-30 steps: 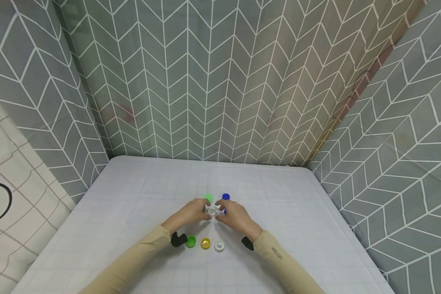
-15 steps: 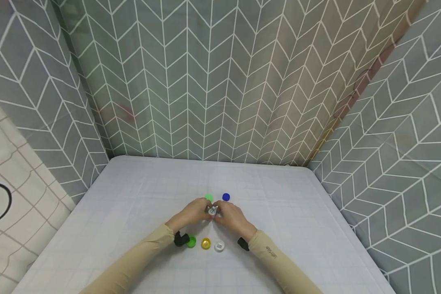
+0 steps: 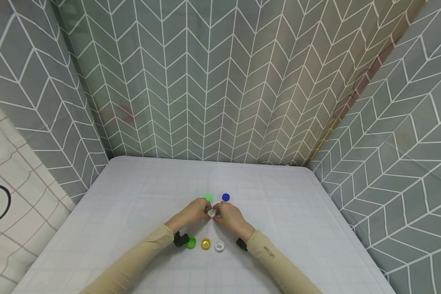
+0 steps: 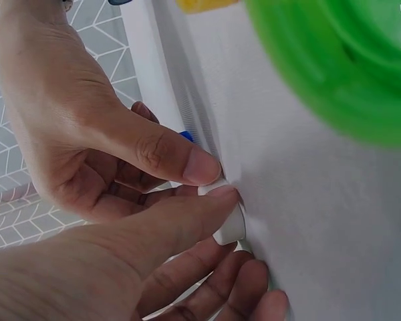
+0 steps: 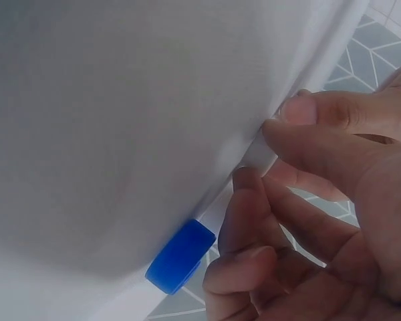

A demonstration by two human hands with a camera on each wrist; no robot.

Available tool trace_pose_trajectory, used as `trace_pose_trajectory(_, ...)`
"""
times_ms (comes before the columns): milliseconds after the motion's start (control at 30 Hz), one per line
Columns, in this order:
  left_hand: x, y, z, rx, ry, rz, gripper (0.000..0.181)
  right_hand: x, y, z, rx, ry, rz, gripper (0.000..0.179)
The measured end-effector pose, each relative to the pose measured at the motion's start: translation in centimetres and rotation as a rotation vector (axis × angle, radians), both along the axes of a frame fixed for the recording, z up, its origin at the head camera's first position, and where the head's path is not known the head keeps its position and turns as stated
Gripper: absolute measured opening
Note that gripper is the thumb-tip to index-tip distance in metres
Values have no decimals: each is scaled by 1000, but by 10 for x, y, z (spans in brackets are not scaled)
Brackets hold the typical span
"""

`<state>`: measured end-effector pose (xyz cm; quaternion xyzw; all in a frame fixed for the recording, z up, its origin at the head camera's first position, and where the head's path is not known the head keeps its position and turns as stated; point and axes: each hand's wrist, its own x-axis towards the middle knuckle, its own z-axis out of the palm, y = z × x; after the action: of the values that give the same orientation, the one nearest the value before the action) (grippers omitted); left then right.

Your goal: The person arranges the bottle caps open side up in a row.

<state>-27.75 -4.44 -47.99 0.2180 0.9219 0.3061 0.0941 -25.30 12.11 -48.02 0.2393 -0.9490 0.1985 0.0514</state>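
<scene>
In the head view, both hands meet over a small white cap [image 3: 211, 212] near the middle of the table. My left hand [image 3: 194, 212] grips its left side, and my right hand [image 3: 232, 217] pinches the right side. The left wrist view shows the white cap [image 4: 232, 226] tilted on its edge, with a thumb from each hand against it, close to the white cloth. Seen from the right wrist, the white cap [image 5: 257, 155] sits between the fingertips. A blue cap [image 5: 180, 257] lies just beside my right hand's fingers.
Behind the hands lie a light green cap [image 3: 208, 197] and a blue cap [image 3: 226, 197]. Nearer me is a row: a green cap [image 3: 191, 242], a yellow cap [image 3: 206, 243] and a white cap [image 3: 219, 246]. Patterned grey curtains [image 3: 206, 81] stand around the table.
My hands have drawn together, and the fingers that stood apart around the white cap now hold it from both sides. A blue cap beside the right hand has become hidden in the head view.
</scene>
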Motion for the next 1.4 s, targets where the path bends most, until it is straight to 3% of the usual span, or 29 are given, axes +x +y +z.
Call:
trace_pose_trajectory(633,5,-2,4,11,2,1,27,5,0,6,-13,7,17,23)
trace_pose_trajectory(1033,11,-5,19,76,-41,-16,30,9,4,17,-62,-47,7,27)
trace_pose_trajectory(1400,10,-6,23,101,5,-32,29,11,5,24,-73,-6,-6,28)
